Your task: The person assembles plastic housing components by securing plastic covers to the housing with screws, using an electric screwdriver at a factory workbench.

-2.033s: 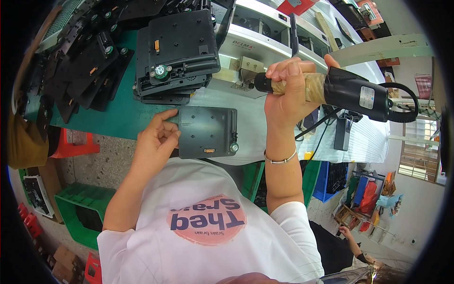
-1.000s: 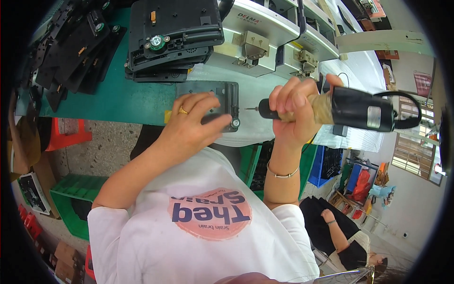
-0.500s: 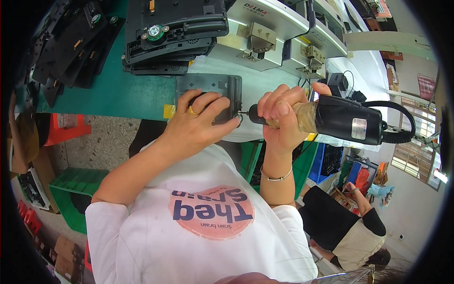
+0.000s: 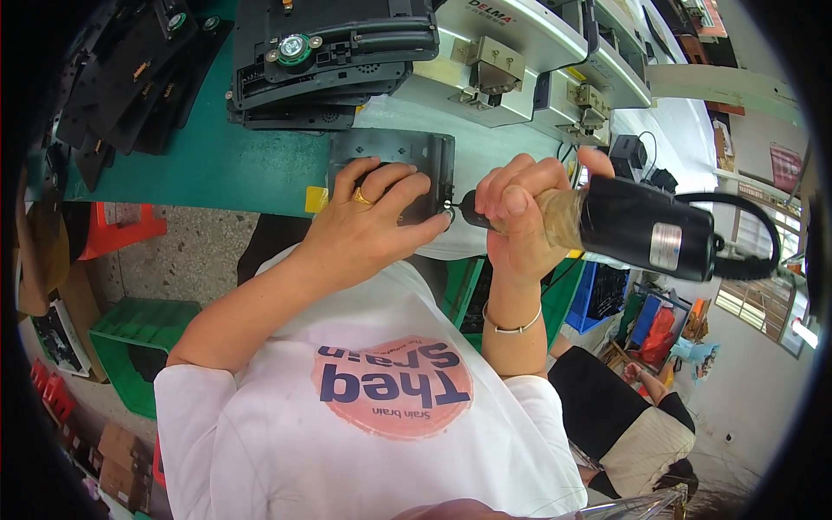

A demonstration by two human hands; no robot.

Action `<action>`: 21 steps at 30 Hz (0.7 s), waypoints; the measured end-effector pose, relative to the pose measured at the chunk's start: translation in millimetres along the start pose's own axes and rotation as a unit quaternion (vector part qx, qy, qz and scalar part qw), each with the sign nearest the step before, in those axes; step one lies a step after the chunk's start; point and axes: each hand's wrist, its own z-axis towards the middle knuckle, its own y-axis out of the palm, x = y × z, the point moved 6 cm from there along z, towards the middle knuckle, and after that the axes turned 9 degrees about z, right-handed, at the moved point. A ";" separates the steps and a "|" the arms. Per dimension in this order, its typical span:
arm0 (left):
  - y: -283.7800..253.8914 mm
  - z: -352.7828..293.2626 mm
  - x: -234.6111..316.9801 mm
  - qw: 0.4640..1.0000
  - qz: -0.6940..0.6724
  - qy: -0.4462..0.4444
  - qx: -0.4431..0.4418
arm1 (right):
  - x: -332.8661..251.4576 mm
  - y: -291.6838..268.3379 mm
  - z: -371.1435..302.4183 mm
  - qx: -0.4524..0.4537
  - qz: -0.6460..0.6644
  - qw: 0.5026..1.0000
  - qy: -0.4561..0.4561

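A black plastic casing lies on the bench's front edge. My left hand grips it, fingers bent over its surface and thumb stretched to its right side beside a small round part. In my right hand is a black electric screwdriver, held level by its tape-wrapped section. Its bit points left and meets the right edge of the casing near my left thumb. Whether a screw sits at the bit's tip is too small to tell. My left palm hides much of the casing.
More black casings are stacked behind my left hand, with others fanned out at far left. Metal machines stand at the back right. Green crates are below the bench. Another person is at lower right.
My hands, the casing and the stack show slightly farther right in the picture. The screwdriver's rear end has dipped a little, its bit still at the casing's edge. The other person has shifted.
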 end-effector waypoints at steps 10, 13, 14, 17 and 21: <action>3.6 -0.6 -2.7 1.000 -0.012 -0.002 -0.015 | -4.5 8.0 -12.5 -0.030 -0.005 0.997 -0.068; 3.6 -1.6 -4.0 0.997 -0.035 0.001 -0.066 | -4.5 8.4 -10.3 -0.044 -0.031 0.996 -0.065; 3.7 -2.0 -4.1 0.997 -0.035 0.000 -0.065 | -6.0 12.0 -9.3 -0.045 -0.032 0.996 -0.064; 2.7 -2.6 -4.2 0.998 -0.044 -0.001 -0.054 | -7.1 12.6 -6.3 0.029 0.026 0.999 -0.024; 1.9 -1.9 -4.1 0.997 -0.045 0.001 -0.059 | -3.7 8.3 -5.8 0.009 -0.002 1.000 -0.019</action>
